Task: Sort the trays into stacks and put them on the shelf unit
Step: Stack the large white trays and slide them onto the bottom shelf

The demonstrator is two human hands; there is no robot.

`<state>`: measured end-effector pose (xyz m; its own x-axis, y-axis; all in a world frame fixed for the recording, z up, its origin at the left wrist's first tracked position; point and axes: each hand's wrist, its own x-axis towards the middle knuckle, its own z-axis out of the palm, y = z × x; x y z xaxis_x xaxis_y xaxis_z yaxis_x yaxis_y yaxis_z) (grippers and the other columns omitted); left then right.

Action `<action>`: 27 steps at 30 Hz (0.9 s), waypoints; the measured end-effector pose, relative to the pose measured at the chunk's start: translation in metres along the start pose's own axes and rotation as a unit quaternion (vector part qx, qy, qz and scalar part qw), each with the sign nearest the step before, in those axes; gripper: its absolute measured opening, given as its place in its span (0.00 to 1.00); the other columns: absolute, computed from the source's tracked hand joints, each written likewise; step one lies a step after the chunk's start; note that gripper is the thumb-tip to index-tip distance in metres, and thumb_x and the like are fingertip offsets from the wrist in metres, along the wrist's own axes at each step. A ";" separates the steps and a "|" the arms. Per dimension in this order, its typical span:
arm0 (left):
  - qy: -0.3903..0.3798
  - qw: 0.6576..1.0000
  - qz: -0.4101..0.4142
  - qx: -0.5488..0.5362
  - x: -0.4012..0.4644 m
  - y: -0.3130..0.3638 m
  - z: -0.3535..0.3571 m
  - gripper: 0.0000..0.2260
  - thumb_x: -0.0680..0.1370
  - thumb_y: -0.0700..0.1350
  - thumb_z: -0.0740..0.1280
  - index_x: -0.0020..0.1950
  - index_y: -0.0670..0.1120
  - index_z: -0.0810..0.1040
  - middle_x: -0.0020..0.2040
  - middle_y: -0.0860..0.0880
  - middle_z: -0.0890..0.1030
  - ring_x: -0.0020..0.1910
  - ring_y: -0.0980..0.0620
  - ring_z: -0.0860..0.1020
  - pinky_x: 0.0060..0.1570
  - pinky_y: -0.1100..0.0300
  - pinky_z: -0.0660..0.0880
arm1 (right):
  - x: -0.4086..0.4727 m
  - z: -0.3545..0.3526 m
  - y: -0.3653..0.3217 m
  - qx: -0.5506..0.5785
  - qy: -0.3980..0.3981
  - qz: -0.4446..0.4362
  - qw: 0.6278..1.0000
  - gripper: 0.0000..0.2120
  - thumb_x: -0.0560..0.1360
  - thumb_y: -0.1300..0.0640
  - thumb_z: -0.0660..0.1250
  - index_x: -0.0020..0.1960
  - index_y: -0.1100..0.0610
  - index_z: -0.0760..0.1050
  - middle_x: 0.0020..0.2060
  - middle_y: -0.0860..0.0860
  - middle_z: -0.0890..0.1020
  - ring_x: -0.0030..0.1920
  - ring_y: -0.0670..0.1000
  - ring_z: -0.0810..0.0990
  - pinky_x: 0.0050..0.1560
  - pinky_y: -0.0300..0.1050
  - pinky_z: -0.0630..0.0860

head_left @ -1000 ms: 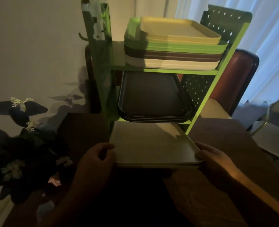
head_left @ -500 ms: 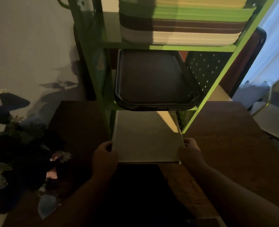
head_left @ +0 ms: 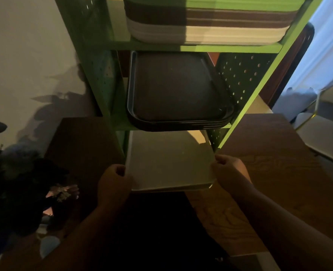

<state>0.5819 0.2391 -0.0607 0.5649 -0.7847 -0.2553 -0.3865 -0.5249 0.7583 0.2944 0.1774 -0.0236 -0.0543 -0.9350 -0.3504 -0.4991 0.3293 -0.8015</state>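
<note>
While 2 hands grip — pale tray [head_left: 169,165].

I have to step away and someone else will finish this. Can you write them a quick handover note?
Left hand and right hand each grip a side of the pale tray stack, which is partly slid into the bottom level of the green shelf unit.
Done: black trays on the middle shelf, mixed-colour stack above.
Left: push the pale stack fully in and let go.
</note>
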 end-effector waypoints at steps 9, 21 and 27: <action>0.017 0.999 0.014 0.026 0.006 -0.009 0.004 0.04 0.74 0.40 0.68 0.46 0.45 0.82 0.40 0.47 0.82 0.41 0.46 0.80 0.42 0.55 0.74 | 0.018 0.017 0.035 -0.161 0.013 -0.067 0.985 0.11 0.82 0.57 0.59 0.57 0.50 0.80 0.48 0.53 0.81 0.42 0.52 0.84 0.36 0.45 0.84; 0.072 0.972 -0.127 -0.187 0.027 -0.005 0.040 0.12 0.72 0.41 0.72 0.55 0.43 0.83 0.48 0.43 0.84 0.47 0.45 0.82 0.50 0.48 0.80 | 0.043 0.020 0.027 0.068 -0.089 0.203 0.973 0.26 0.83 0.43 0.56 0.53 0.66 0.78 0.36 0.58 0.80 0.28 0.52 0.75 0.28 0.40 0.69; 0.083 0.966 -0.143 -0.201 0.041 -0.003 0.047 0.11 0.73 0.40 0.72 0.54 0.40 0.82 0.46 0.42 0.83 0.41 0.46 0.79 0.42 0.54 0.76 | 0.053 0.020 0.025 0.104 -0.077 0.212 0.969 0.21 0.82 0.45 0.60 0.54 0.64 0.78 0.31 0.54 0.80 0.25 0.50 0.76 0.26 0.40 0.68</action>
<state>0.5723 0.1928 -0.1020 0.7293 -0.5444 -0.4144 0.0980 -0.5163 0.8508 0.2963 0.1389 -0.0718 -0.0780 -0.6848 -0.7245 -0.2743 0.7134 -0.6448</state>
